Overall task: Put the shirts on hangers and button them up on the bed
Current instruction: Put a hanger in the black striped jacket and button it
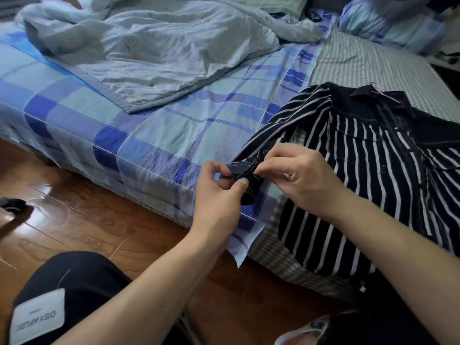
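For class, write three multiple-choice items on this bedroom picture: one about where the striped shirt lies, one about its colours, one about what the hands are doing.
1. Where does the striped shirt lie?
A. On the wooden floor
B. On the bed's near right part
C. Under the pale blue quilt

2. What colours are its stripes?
A. Red and yellow
B. Green and grey
C. Dark and white

3. What are the hands doing?
A. Both pinch the sleeve cuff
B. Both rest flat on the quilt
C. One holds a hanger aloft

Key: 1 B, the shirt is spread on the bed, right of the quilt. 2 C, white stripes run down dark cloth. 3 A, the left hand and right hand grip the cuff between fingertips.
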